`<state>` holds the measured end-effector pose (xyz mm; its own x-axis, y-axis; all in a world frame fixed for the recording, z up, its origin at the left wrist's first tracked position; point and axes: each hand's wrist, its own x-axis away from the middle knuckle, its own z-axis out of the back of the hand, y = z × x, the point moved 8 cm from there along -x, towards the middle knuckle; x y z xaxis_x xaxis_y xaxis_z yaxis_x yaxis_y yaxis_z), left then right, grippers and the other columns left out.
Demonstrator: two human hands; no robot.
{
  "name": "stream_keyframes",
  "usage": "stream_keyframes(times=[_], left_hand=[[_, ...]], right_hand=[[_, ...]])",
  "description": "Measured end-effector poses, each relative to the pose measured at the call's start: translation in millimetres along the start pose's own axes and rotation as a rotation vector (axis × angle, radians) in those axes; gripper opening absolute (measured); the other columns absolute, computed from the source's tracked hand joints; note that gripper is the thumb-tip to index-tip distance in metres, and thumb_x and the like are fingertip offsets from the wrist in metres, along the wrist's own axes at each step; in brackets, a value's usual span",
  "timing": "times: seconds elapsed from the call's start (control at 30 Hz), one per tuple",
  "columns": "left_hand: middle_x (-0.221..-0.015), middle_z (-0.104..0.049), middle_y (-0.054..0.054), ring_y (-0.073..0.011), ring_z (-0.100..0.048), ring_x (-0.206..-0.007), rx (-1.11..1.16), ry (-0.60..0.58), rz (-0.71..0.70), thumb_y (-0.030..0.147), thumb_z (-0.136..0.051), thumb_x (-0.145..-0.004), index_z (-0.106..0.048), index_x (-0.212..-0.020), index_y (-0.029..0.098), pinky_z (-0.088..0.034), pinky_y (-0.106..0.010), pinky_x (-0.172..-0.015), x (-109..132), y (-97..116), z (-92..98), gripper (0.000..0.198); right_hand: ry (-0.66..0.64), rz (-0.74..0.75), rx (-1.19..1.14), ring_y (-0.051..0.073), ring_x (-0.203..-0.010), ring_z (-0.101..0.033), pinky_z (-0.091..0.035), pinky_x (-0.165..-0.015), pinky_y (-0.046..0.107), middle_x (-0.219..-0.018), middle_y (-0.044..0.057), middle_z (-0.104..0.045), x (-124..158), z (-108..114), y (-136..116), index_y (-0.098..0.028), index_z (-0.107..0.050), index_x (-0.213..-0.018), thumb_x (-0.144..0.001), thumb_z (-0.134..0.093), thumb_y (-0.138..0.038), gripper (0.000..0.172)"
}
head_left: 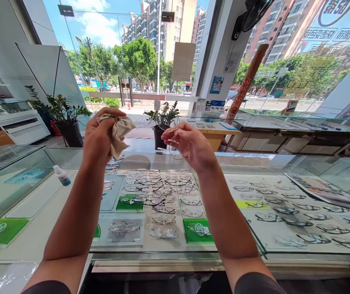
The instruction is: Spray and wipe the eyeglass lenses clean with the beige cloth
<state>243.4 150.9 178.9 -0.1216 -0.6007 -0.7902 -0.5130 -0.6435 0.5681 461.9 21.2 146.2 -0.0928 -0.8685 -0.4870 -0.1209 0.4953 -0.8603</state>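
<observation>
Bunched up in my left hand (pixel 99 132) is a beige cloth (pixel 120 132), its loose end sticking out to the right. My right hand (pixel 193 143) pinches a pair of thin-rimmed eyeglasses (pixel 175 154) between thumb and fingers. One round rim shows above the fingers and the other below. Both hands are raised over the glass display case (pixel 156 257), with a gap between the cloth and the eyeglasses. Under them, rows of eyeglass frames (pixel 162 181) lie inside the case.
A small white spray bottle (pixel 62 175) stands at the left. Green cards (pixel 198 230) lie among the frames, and a magazine (pixel 325 192) rests at the right. Potted plants (pixel 67 118) stand beyond the case, before the glass front. A side counter (pixel 285 130) runs along the right.
</observation>
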Motion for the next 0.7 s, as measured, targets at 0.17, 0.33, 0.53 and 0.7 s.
stream_keyframes(times=[0.17, 0.33, 0.53, 0.7], left_hand=[[-0.072, -0.059, -0.002, -0.0138, -0.055, -0.066, -0.219, -0.030, -0.262, 0.038, -0.086, -0.087, -0.051, -0.059, 0.022, -0.043, -0.031, -0.057, 14.7, 31.6, -13.7, 0.048], [-0.085, -0.069, 0.000, -0.0158, -0.065, -0.074, -0.502, -0.181, -0.384, 0.058, -0.094, -0.083, -0.072, -0.092, 0.025, -0.055, -0.033, -0.067, 30.3, 45.4, -38.1, 0.040], [-0.132, -0.074, -0.011, -0.0300, -0.072, -0.118, -0.748, -0.323, -0.633, 0.066, -0.094, -0.080, -0.069, -0.149, 0.030, -0.064, -0.043, -0.097, 42.2, 58.6, -59.8, 0.082], [-0.143, -0.072, -0.010, -0.0301, -0.073, -0.127, -0.764, -0.402, -0.669, 0.064, -0.089, -0.087, -0.065, -0.155, 0.033, -0.064, -0.043, -0.106, 47.1, 56.7, -65.6, 0.078]], right_hand=[[-0.044, -0.018, -0.048, 0.021, -0.105, -0.076, -0.059, -0.106, 0.042, -0.098, 0.001, -0.078, 0.2, -1.8, 2.0, -0.027, -0.063, -0.086, -0.092, -0.076, -0.040, 0.019], [-0.067, -0.047, -0.010, 0.021, -0.099, -0.075, -0.059, -0.105, 0.042, -0.089, 0.000, -0.074, 0.4, -2.5, 3.6, -0.027, -0.062, -0.086, -0.089, -0.077, -0.041, 0.021], [-0.180, -0.059, 0.040, 0.019, -0.089, -0.071, -0.057, -0.102, 0.042, -0.090, 0.000, -0.074, 4.6, -11.3, 1.8, -0.026, -0.066, -0.086, -0.090, -0.077, -0.035, 0.015], [-0.254, -0.045, 0.086, 0.019, -0.090, -0.070, -0.054, -0.098, 0.041, -0.088, 0.000, -0.074, 9.8, -16.3, -3.0, -0.025, -0.069, -0.087, -0.094, -0.074, -0.032, 0.012]])
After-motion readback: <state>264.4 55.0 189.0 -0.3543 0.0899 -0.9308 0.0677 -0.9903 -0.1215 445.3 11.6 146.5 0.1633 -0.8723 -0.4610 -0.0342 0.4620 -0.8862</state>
